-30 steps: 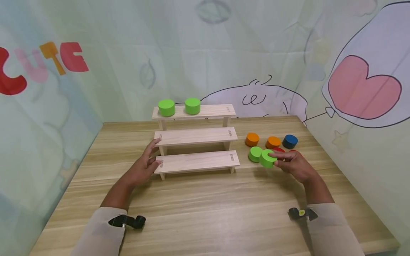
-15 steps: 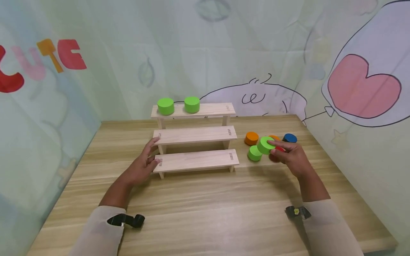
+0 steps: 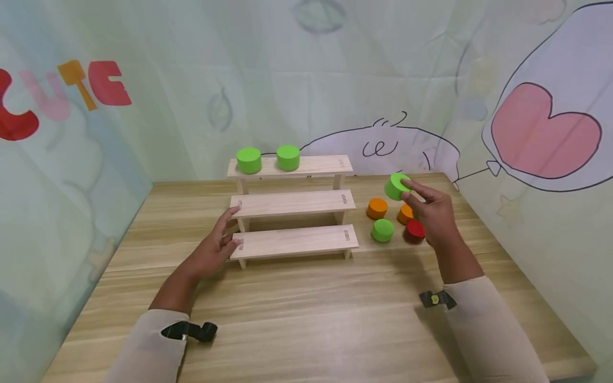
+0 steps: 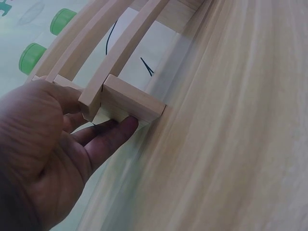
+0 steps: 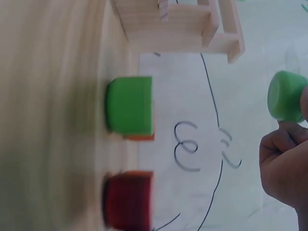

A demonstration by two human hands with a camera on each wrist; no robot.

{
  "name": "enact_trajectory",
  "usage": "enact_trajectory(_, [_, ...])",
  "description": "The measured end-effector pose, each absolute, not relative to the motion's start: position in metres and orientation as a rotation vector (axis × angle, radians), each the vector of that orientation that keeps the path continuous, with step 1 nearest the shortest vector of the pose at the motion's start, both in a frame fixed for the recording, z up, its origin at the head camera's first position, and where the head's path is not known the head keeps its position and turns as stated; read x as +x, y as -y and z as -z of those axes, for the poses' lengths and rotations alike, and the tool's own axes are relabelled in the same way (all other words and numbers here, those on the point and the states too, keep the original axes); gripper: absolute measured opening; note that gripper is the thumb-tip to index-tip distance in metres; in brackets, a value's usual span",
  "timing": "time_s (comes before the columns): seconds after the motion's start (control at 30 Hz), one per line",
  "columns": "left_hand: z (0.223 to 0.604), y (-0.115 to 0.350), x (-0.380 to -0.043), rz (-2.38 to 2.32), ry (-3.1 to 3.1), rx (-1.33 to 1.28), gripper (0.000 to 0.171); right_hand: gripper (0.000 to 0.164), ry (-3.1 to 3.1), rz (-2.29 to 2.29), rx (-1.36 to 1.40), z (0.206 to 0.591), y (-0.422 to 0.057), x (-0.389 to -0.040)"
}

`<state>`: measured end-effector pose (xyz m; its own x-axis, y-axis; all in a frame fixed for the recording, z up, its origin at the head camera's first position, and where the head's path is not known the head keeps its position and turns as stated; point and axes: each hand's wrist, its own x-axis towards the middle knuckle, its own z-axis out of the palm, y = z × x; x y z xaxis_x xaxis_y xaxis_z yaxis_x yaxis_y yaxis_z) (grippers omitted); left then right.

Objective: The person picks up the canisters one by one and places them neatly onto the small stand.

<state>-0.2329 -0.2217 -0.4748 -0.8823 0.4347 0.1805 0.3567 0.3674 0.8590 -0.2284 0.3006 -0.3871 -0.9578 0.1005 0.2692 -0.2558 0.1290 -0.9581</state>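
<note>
A three-tier wooden step stand [image 3: 293, 203] stands on the table, with two green round blocks [image 3: 249, 160] on its top tier. At its left end my left hand [image 3: 210, 255] holds on, one finger at the middle tier and the thumb at the lowest. In the left wrist view, fingertips [image 4: 127, 126] of this hand press the stand's side panel [image 4: 132, 98]. My right hand [image 3: 433, 213] pinches another green round block [image 3: 396, 187], raised above the tabletop to the right of the stand. The right wrist view shows this held block [image 5: 285, 96] at its right edge.
Beneath the right hand on the table are a green block [image 3: 382, 230], a red block [image 3: 414, 232] and two orange blocks [image 3: 377, 208], one partly covered by the hand. A printed cloth backdrop [image 3: 191, 96] rises behind the table [image 3: 297, 319].
My right hand has lifted the green block up and away from the others on the table. The left hand keeps its place on the stand.
</note>
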Motion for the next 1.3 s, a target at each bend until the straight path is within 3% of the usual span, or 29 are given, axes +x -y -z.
enact_trajectory(0.43, [0.472,0.219,-0.231,-1.541,-2.549,0.736,0.082,0.045,1.965,-2.094,0.068,0.357,-0.246,-0.252])
enact_trajectory(1.3, [0.472,0.22,-0.229,-1.545,-2.558,0.729,0.08,0.039,1.811,-2.145,-0.006,0.343,-0.157,-0.3])
